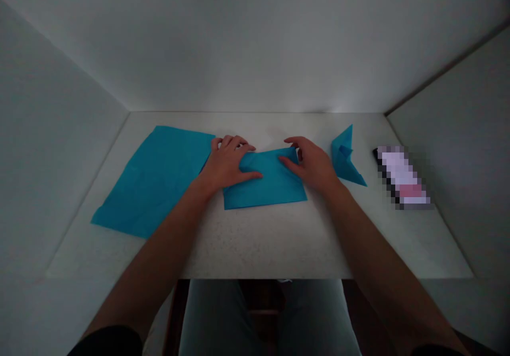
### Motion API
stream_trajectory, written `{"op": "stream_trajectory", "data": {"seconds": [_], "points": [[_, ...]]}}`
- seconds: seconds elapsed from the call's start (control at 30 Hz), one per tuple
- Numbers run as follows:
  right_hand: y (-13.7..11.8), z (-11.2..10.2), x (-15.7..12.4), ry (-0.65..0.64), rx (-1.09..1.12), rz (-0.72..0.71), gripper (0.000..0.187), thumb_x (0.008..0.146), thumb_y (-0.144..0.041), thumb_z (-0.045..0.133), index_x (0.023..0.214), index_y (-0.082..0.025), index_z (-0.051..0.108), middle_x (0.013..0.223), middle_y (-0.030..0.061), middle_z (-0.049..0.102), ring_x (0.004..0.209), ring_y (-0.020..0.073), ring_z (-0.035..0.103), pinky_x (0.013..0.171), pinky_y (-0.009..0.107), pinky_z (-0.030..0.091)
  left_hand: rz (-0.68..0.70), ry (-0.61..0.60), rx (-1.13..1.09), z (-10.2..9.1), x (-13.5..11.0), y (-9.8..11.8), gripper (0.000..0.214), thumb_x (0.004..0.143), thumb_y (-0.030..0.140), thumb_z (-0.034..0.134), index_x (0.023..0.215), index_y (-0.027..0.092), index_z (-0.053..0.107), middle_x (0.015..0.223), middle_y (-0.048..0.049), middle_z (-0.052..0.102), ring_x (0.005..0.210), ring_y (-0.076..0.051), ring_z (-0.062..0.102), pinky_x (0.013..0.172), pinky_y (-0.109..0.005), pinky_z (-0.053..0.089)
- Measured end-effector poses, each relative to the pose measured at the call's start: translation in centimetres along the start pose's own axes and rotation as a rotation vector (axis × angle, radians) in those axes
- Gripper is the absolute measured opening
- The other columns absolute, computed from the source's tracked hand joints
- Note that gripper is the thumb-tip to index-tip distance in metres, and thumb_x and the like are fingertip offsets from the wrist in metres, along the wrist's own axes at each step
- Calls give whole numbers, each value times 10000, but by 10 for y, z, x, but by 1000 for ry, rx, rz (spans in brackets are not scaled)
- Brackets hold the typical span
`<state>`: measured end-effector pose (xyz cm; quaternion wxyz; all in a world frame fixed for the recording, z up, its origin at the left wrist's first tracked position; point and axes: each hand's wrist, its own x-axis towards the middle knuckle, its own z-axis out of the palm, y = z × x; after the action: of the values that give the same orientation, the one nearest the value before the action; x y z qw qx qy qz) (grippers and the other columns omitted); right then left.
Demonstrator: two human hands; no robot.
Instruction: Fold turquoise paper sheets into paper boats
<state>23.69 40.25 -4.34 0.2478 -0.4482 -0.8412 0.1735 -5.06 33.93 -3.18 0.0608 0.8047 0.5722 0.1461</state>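
Note:
A folded sheet of blue paper (pixel 266 186) lies in the middle of the white table (pixel 258 239). My left hand (pixel 227 162) rests on its left upper corner, fingers curled and pressing the paper down. My right hand (pixel 313 162) sits at its right upper corner, thumb and fingers pinching the paper's edge.
A stack of flat blue sheets (pixel 155 178) lies to the left. A finished folded blue paper shape (pixel 345 157) stands to the right. Further right lies a pixelated phone-like object (pixel 402 178). White walls enclose the table on three sides.

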Motion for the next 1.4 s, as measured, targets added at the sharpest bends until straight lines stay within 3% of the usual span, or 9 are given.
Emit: {"op": "stream_trajectory", "data": {"seconds": [0.13, 0.3, 0.53, 0.7, 0.93, 1.07, 1.13, 1.3, 1.4], "points": [[0, -3, -4, -29, -16, 34, 665, 958, -493, 764, 1529, -189, 611, 1239, 158, 770, 901, 314, 724, 828, 462, 573, 1, 13, 11, 0, 0, 0, 670, 914, 706, 826, 1377, 230, 737, 1405, -163, 720, 1346, -422, 611, 1200, -617, 322], [3, -3, -4, -25, -16, -18, 629, 941, -378, 756, 1523, -193, 606, 1154, 128, 777, 895, 310, 715, 841, 454, 551, -67, 15, 68, -6, 1, -1, 764, 876, 745, 846, 1360, 174, 695, 1388, -182, 739, 1293, -419, 671, 1161, -584, 376], [-7, -1, -6, -68, 34, -323, 346, 1047, -393, 685, 1342, -222, 746, 1081, 106, 785, 927, 273, 714, 919, 442, 515, -143, 12, 83, -15, 0, 5, 729, 847, 666, 911, 1325, 184, 647, 1390, -167, 737, 1245, -378, 715, 1068, -499, 489], [-14, 0, -7, -205, 12, -516, 385, 1063, -583, 701, 1192, -256, 859, 1216, 126, 781, 1060, 306, 724, 927, 473, 509, -142, 50, 124, -17, -3, 15, 655, 871, 598, 917, 1321, 202, 654, 1345, -146, 744, 1208, -357, 739, 972, -440, 545], [-14, 9, -5, -242, -16, -467, 323, 1102, -379, 653, 1324, -198, 803, 1359, 159, 760, 1215, 343, 696, 1026, 502, 508, -174, 202, 9, -22, -6, 26, 636, 891, 487, 902, 1406, 225, 637, 1274, -99, 800, 1039, -292, 788, 836, -367, 560], [-17, 7, -6, -251, -103, -412, 397, 1106, -415, 651, 1428, -215, 770, 1401, 168, 740, 1208, 353, 683, 1008, 512, 485, -207, 292, -229, -22, -5, 20, 328, 1030, 484, 668, 1230, 226, 694, 1004, -42, 828, 765, -189, 749, 721, -311, 524], [-17, 5, -6, -252, -145, -394, 391, 1113, -429, 638, 1417, -231, 783, 1396, 168, 734, 1191, 348, 681, 995, 507, 475, -203, 290, -287, -22, -4, 14, 305, 1067, 469, 553, 1126, 221, 719, 906, -37, 811, 714, -178, 723, 676, -303, 491], [-8, 4, -7, -179, -209, -322, 392, 1108, -450, 644, 1418, -254, 783, 1384, 172, 727, 1193, 355, 672, 979, 501, 466, -247, 257, -219, -22, -2, -3, 473, 1106, 523, 427, 1032, 197, 762, 881, -75, 791, 762, -222, 711, 708, -351, 489], [-2, 5, -6, -146, -211, -304, 398, 1109, -473, 632, 1413, -264, 781, 1363, 172, 727, 1167, 356, 671, 975, 507, 469, -151, 169, -209, -19, 0, -7, 510, 1109, 535, 426, 1092, 182, 794, 1030, -115, 819, 909, -252, 748, 833, -385, 555]]}}
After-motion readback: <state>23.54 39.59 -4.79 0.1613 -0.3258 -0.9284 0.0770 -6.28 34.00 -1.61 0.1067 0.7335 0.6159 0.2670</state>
